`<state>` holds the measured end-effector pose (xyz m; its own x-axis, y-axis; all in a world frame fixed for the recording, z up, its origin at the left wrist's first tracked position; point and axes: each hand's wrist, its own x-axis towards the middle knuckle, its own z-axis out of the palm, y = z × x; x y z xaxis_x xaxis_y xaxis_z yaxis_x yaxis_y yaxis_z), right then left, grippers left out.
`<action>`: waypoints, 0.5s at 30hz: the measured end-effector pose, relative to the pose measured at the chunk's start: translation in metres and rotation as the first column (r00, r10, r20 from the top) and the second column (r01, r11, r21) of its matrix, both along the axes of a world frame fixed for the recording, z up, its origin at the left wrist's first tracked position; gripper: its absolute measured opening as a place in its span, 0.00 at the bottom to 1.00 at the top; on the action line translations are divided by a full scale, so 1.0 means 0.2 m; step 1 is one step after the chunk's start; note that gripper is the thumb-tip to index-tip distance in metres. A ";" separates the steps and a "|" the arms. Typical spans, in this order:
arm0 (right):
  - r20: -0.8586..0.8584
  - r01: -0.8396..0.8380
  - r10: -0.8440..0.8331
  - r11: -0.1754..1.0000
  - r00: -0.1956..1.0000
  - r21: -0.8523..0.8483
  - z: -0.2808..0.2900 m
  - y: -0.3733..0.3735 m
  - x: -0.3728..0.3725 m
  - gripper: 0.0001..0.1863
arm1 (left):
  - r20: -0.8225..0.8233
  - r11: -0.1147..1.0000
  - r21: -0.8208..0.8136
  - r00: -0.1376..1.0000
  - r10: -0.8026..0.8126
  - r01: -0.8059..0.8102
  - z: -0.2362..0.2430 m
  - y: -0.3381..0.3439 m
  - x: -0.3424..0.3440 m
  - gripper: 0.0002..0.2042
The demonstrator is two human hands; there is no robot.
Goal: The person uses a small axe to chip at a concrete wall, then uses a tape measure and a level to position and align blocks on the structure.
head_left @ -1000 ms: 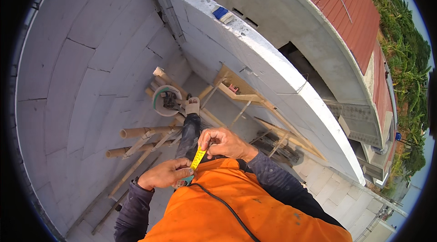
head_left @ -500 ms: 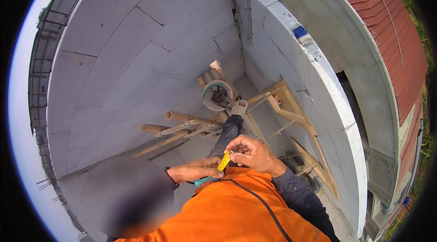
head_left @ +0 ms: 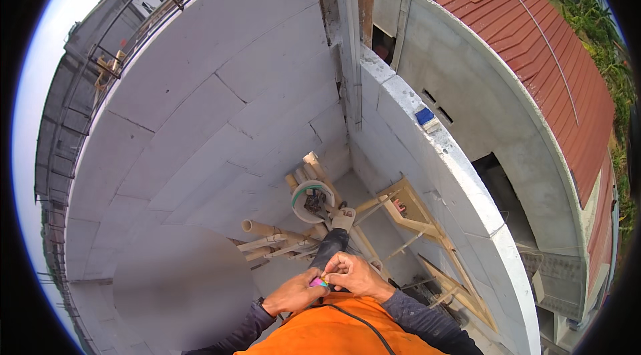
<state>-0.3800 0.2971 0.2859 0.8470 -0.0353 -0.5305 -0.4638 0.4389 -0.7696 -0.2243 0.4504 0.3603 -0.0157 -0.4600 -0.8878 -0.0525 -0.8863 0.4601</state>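
My left hand is closed around a small pink-and-teal object, mostly hidden by the fingers, in front of my orange shirt. Right beside it, my right hand has thumb and fingers pinched together, meeting the left fingers. A bit of yellow shows between the two hands, too small to make out. A black cord runs down over the shirt. Below the hands, my shoe rests near a round white bucket that has dark things inside.
Bamboo poles and wooden pieces form a platform below. Tall grey block walls meet in a corner. On the right wall's top lies a blue-and-white item. A wooden frame leans inside; a red roof stands beyond.
The yellow strip between my hands is now mostly hidden, and a pink-and-teal object shows in my left hand. Both hands have drawn together, lower in view; the view has tilted up.
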 end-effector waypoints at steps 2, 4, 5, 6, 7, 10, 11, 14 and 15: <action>-0.023 0.024 -0.025 0.999 0.999 -0.034 -0.03 0.04 -0.02 0.14 | 0.093 0.996 -0.080 0.994 0.051 -0.043 -0.05 0.05 -0.03 0.31; -0.022 0.044 -0.046 0.996 0.999 -0.079 -0.04 0.06 -0.03 0.13 | 0.183 0.986 -0.154 0.979 0.085 -0.057 -0.13 0.12 -0.06 0.32; -0.008 0.096 -0.097 0.991 0.995 -0.093 -0.04 0.07 -0.04 0.13 | 0.223 0.982 -0.185 0.971 0.088 -0.047 -0.17 0.14 -0.08 0.33; 0.008 0.147 -0.147 0.983 0.989 -0.106 -0.05 0.08 -0.05 0.13 | 0.263 0.976 -0.215 0.960 0.093 -0.035 -0.19 0.15 -0.08 0.34; 0.024 0.196 -0.195 0.973 0.981 -0.119 -0.05 0.09 -0.06 0.12 | 0.279 0.979 -0.201 0.959 0.048 0.010 -0.18 0.14 -0.08 0.34; 0.015 0.378 -0.382 0.909 0.924 -0.175 -0.07 0.03 -0.06 0.11 | 0.321 0.983 -0.153 0.946 -0.051 0.105 -0.11 0.11 -0.07 0.35; -0.001 0.427 -0.433 0.888 0.901 -0.173 -0.06 0.03 -0.09 0.11 | 0.308 0.986 -0.124 0.949 -0.071 0.114 -0.10 0.12 -0.08 0.35; -0.040 0.284 -0.292 0.949 0.956 -0.137 -0.07 0.03 -0.10 0.10 | 0.345 0.980 -0.164 0.937 -0.051 0.113 -0.16 0.13 -0.08 0.35; -0.065 0.202 -0.211 0.971 0.975 -0.128 -0.08 0.04 -0.14 0.10 | 0.306 0.990 -0.122 0.952 -0.028 0.069 -0.15 0.07 -0.08 0.32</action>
<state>-0.4076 0.3049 0.2700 0.7710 -0.2725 -0.5756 -0.4333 0.4378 -0.7877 -0.2411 0.4647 0.3301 0.2188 -0.5771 -0.7868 -0.2486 -0.8127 0.5270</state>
